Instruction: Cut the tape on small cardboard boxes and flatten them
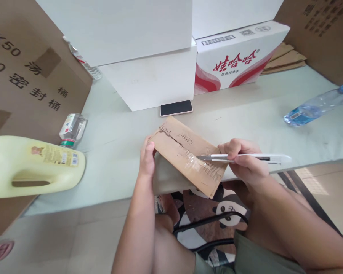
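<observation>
A small brown cardboard box [180, 146] lies tilted at the front edge of the table, its top scuffed and crossed by a seam with clear tape at the right part. My left hand [148, 158] grips the box's left end. In my right hand [247, 161] is a white utility knife [263, 157], held between thumb and fingers. Its blade points left and its tip meets the taped seam near the middle of the box. Behind the box lies a phone [176, 108] with a dark screen.
White boxes [151, 80] and a red-and-white carton [231, 61] stand at the back. A yellow jug [54, 179] and a small clear bottle [73, 127] are at left, beside a large carton [40, 91]. A water bottle [311, 108] lies at right.
</observation>
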Demonstrator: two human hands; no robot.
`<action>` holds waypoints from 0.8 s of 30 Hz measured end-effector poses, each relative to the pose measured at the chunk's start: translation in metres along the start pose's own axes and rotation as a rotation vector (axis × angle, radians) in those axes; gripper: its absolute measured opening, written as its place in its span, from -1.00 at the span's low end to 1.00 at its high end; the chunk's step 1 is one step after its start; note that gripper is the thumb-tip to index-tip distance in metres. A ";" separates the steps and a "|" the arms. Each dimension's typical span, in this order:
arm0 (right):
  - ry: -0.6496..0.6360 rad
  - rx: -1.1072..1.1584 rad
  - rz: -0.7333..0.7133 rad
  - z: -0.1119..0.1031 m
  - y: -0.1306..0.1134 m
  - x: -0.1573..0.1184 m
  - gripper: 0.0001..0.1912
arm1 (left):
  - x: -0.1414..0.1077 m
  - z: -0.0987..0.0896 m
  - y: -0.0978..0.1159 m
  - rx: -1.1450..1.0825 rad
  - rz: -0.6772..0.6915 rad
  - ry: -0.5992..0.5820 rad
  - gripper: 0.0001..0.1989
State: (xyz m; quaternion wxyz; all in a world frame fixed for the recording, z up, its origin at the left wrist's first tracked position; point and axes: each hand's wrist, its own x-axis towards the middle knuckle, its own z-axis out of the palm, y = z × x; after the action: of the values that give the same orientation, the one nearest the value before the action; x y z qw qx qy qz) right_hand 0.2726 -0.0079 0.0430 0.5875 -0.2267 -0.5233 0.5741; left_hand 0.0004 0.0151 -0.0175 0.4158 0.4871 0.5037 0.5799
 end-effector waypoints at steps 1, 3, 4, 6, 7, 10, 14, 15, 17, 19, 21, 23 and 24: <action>-0.005 0.021 -0.001 0.000 0.000 0.000 -0.92 | 0.000 0.000 0.000 -0.013 -0.008 0.000 -0.51; -0.016 0.052 0.008 -0.002 0.001 0.001 -0.91 | 0.000 0.000 0.000 -0.053 -0.026 0.002 -0.53; -0.016 0.062 0.016 -0.002 0.001 0.001 -0.90 | -0.001 0.000 0.001 -0.057 -0.028 0.003 -0.54; -0.002 0.072 0.039 -0.002 0.001 0.002 -0.90 | -0.001 0.000 0.002 -0.055 -0.027 0.002 -0.54; 0.009 0.072 0.051 -0.002 0.000 0.003 -0.90 | -0.001 0.000 0.003 -0.052 -0.027 0.000 -0.54; 0.046 0.043 0.061 0.002 -0.003 0.002 -0.92 | -0.001 0.001 0.005 -0.054 -0.030 0.004 -0.54; 0.086 -0.134 0.070 0.010 -0.011 -0.004 -0.91 | -0.002 0.002 0.004 -0.069 -0.046 0.023 -0.54; 0.082 -0.201 0.079 0.011 -0.013 -0.006 -0.91 | -0.002 0.002 0.003 -0.067 -0.046 0.028 -0.54; 0.065 -0.305 0.086 0.012 -0.015 -0.009 -0.91 | -0.002 0.002 0.002 -0.060 -0.037 0.032 -0.54; 0.056 -0.323 0.081 0.012 -0.017 -0.011 -0.90 | -0.002 0.002 0.001 -0.058 -0.027 0.021 -0.54; 0.061 -0.282 0.073 0.012 -0.019 -0.011 -0.90 | -0.002 0.002 0.001 -0.061 -0.022 0.000 -0.55; 0.064 -0.249 0.061 0.013 -0.021 -0.011 -0.89 | -0.002 0.003 0.002 -0.063 -0.022 -0.018 -0.58; 0.064 -0.258 0.054 0.014 -0.023 -0.012 -0.89 | -0.002 0.003 0.003 -0.060 -0.022 -0.021 -0.58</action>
State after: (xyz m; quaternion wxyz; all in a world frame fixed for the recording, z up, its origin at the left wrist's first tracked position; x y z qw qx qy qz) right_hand 0.2726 -0.0288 0.0641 0.5543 -0.3324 -0.5676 0.5100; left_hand 0.0037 0.0133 -0.0148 0.4416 0.4748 0.4871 0.5851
